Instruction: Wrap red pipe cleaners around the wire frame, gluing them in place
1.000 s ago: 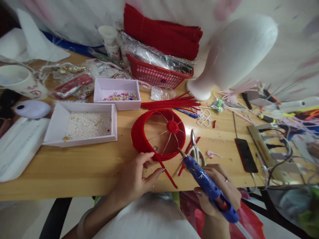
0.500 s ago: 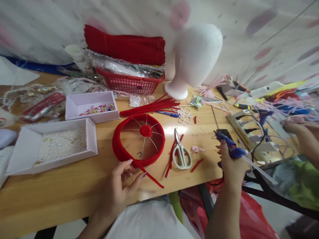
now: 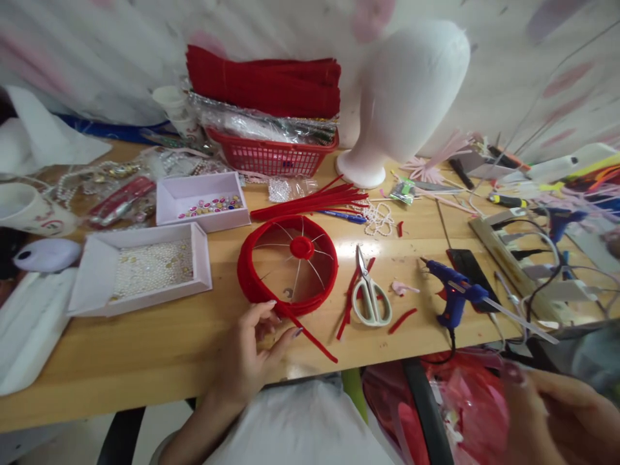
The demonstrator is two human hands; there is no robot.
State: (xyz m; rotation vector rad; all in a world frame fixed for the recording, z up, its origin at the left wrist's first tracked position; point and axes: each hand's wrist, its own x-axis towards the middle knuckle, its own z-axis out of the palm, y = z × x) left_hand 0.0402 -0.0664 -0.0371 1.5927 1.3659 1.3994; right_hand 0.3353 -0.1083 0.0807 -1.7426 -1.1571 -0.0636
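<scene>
Left hand (image 3: 248, 352) mostly closed, fingers pinching the near rim of the red hoop (image 3: 249, 279), thumb tip at a loose red strip (image 3: 317, 344) that runs off the rim toward the desk's near edge. Right hand (image 3: 571, 413) off the desk (image 3: 194, 368), past the near edge toward its right end, blurred and cut by the frame; can't tell how far open it is or whether it holds anything. Hoop sits mid-desk, nearer the near edge, thin wires running in to a round red hub (image 3: 301, 247).

Right of hoop: scissors (image 3: 367, 283) over a red piece (image 3: 345, 316), a short red offcut (image 3: 402, 321) and a pink scrap (image 3: 403, 288). Then blue glue gun (image 3: 456, 294) near the near edge, clear stick out the back, dark phone (image 3: 467, 268) partly behind it, power strip (image 3: 494, 258) beyond.

Behind hoop: red strip bundle (image 3: 300, 205), blue pen (image 3: 343, 217), bead string (image 3: 379, 219). Left: bead box (image 3: 202, 261), gem box (image 3: 203, 221) behind it. Far edge: red basket (image 3: 271, 155), white foam head (image 3: 416, 97).
</scene>
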